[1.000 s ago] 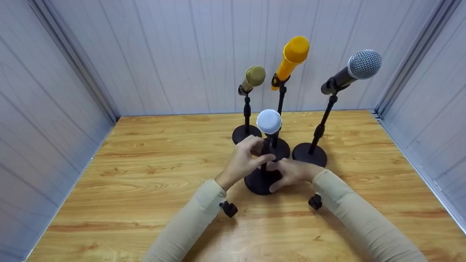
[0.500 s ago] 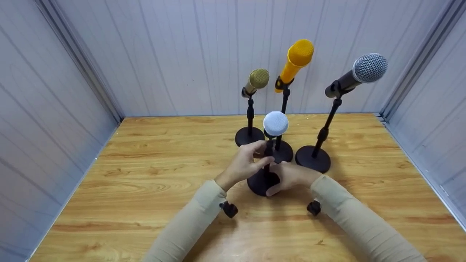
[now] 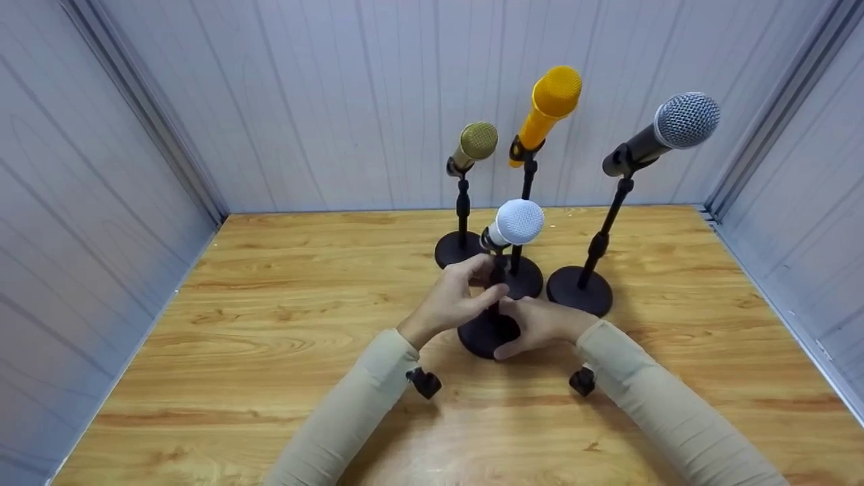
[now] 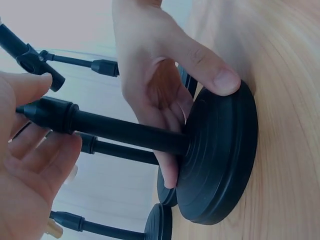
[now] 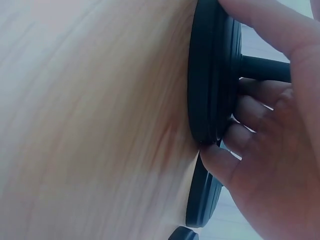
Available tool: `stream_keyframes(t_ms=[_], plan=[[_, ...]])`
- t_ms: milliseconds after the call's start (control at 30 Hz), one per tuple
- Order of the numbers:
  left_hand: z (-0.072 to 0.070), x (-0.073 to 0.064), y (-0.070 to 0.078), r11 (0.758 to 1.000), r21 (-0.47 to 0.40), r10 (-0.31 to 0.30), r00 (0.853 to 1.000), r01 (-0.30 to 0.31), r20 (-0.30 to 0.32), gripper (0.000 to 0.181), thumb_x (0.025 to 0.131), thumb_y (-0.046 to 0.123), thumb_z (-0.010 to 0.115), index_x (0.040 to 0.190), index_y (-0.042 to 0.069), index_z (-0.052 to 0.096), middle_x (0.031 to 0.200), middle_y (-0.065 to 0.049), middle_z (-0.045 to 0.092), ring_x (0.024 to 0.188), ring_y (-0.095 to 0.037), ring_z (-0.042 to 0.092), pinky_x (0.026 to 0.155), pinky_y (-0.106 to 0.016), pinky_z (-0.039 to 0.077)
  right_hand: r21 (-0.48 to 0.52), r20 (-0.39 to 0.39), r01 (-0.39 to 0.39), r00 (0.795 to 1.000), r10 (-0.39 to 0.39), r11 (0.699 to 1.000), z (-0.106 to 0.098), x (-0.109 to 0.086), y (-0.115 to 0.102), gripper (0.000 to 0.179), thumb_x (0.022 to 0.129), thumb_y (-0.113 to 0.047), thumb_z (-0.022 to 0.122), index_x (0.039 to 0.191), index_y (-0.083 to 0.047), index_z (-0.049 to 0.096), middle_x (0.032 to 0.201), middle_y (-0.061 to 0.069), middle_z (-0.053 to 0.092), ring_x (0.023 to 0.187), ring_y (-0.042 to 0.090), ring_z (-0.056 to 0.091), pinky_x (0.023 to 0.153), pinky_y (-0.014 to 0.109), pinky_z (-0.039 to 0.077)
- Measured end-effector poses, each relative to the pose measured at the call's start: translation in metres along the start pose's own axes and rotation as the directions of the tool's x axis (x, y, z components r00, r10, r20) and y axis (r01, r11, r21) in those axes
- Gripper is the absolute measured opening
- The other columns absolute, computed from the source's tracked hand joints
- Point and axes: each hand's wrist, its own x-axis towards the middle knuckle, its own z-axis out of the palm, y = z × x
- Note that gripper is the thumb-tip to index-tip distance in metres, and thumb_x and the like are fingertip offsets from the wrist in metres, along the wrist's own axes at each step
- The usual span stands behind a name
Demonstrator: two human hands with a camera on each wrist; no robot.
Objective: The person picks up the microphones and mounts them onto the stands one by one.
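A white microphone (image 3: 518,222) sits tilted in the clip of a black desktop microphone stand, its grille toward the upper right. My left hand (image 3: 453,297) holds the stand's pole at the collar (image 4: 52,115), thumb on one side and fingers on the other. Lower down, my right hand (image 3: 536,324) grips the round base (image 4: 220,155); its thumb lies on the rim and the fingers reach across the top behind the pole. In the right wrist view the base (image 5: 212,75) stands on the wooden table (image 5: 100,125).
Behind stand a gold microphone (image 3: 478,142), a yellow microphone (image 3: 555,94) and a silver-headed black microphone (image 3: 685,121), each on a black stand. The yellow one's base (image 3: 526,280) is close behind the held stand. Pale panel walls (image 3: 304,101) enclose the table's back and sides.
The white microphone has turned toward the right, so its body and clip now show. Both hands keep their places on the stand. The whole view has shifted slightly.
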Motion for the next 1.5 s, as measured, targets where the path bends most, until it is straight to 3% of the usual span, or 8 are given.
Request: stream_keyframes(t_ms=[133, 300, 433, 633, 767, 1000, 1233, 1500], plan=[[-0.002, 0.000, 0.000, 0.999, -0.028, -0.015, 0.999, 0.016, 0.028, 0.023, 0.098, 0.009, 0.066, 0.119, -0.001, 0.064, 0.108, -0.007, 0.070, 0.100, -0.019, 0.069, 0.090, -0.031, 0.055, 0.020, 0.002, 0.001, 1.000, -0.001, 1.000, -0.001, 0.000, 0.000, 0.094, 0.080, -0.048, 0.085, 0.151, -0.004, 0.042, 0.148, 0.014, 0.049, 0.132, 0.023, 0.050, 0.112, 0.044, 0.037], [0.000, 0.002, -0.001, 0.999, -0.030, -0.016, 1.000, 0.016, -0.005, 0.021, 0.096, 0.011, 0.072, 0.112, 0.000, 0.066, 0.102, -0.008, 0.071, 0.096, -0.016, 0.068, 0.087, -0.034, 0.057, 0.027, -0.003, -0.015, 1.000, 0.015, 1.000, -0.001, -0.001, -0.001, 0.095, 0.079, -0.049, 0.086, 0.150, -0.002, 0.043, 0.150, 0.017, 0.047, 0.133, 0.025, 0.049, 0.112, 0.045, 0.037], [-0.001, 0.003, 0.000, 0.995, -0.068, -0.072, 0.997, 0.071, -0.014, 0.025, 0.091, 0.015, 0.079, 0.108, 0.002, 0.067, 0.100, -0.007, 0.069, 0.094, -0.019, 0.067, 0.086, -0.040, 0.057, 0.012, 0.000, -0.025, 1.000, 0.025, 1.000, -0.001, -0.002, -0.002, 0.093, 0.079, -0.050, 0.085, 0.148, -0.002, 0.046, 0.148, 0.019, 0.049, 0.132, 0.027, 0.050, 0.111, 0.046, 0.038], [-0.007, 0.004, 0.006, 0.980, -0.107, -0.156, 0.983, 0.166, 0.095, 0.032, 0.090, 0.013, 0.078, 0.117, 0.001, 0.064, 0.105, -0.005, 0.064, 0.102, -0.031, 0.063, 0.088, -0.039, 0.056, 0.001, 0.006, -0.010, 1.000, 0.010, 1.000, -0.001, -0.002, -0.002, 0.095, 0.080, -0.048, 0.085, 0.151, -0.004, 0.042, 0.149, 0.021, 0.047, 0.134, 0.031, 0.048, 0.111, 0.048, 0.039], [-0.012, 0.007, 0.012, 0.975, -0.091, -0.187, 0.969, 0.203, 0.160, 0.031, 0.096, 0.009, 0.070, 0.126, 0.003, 0.064, 0.107, -0.005, 0.067, 0.103, -0.027, 0.064, 0.089, -0.037, 0.055, 0.001, 0.012, -0.031, 0.999, 0.031, 1.000, -0.002, -0.001, -0.004, 0.100, 0.080, -0.050, 0.084, 0.155, -0.003, 0.038, 0.154, 0.020, 0.041, 0.139, 0.031, 0.043, 0.114, 0.048, 0.035], [-0.010, 0.009, 0.014, 0.987, -0.054, -0.144, 0.984, 0.150, 0.104, 0.017, 0.096, 0.005, 0.070, 0.113, 0.001, 0.070, 0.104, -0.012, 0.073, 0.096, -0.022, 0.070, 0.085, -0.036, 0.057, -0.036, -0.008, -0.034, 0.999, 0.034, 0.999, -0.002, -0.001, -0.006, 0.098, 0.080, -0.052, 0.084, 0.153, -0.003, 0.041, 0.153, 0.019, 0.044, 0.136, 0.032, 0.046, 0.112, 0.049, 0.036], [-0.005, 0.008, 0.012, 0.989, -0.069, -0.130, 0.991, 0.131, 0.015, 0.012, 0.096, 0.011, 0.071, 0.103, 0.001, 0.072, 0.098, -0.005, 0.072, 0.091, -0.013, 0.071, 0.082, -0.032, 0.058, -0.055, 0.014, -0.044, 0.999, 0.045, 0.998, 0.000, 0.000, -0.006, 0.101, 0.082, -0.055, 0.081, 0.157, -0.006, 0.035, 0.157, 0.016, 0.040, 0.138, 0.035, 0.044, 0.113, 0.051, 0.035], [-0.008, 0.016, 0.021, 0.991, -0.096, -0.092, 0.996, 0.092, 0.008, 0.017, 0.102, 0.016, 0.064, 0.107, 0.001, 0.070, 0.098, -0.003, 0.072, 0.091, -0.025, 0.071, 0.080, -0.029, 0.056, -0.061, 0.017, -0.009, 1.000, 0.010, 0.998, -0.003, 0.000, -0.005, 0.100, 0.083, -0.051, 0.081, 0.157, -0.005, 0.035, 0.160, 0.015, 0.035, 0.143, 0.035, 0.037, 0.115, 0.052, 0.031]])
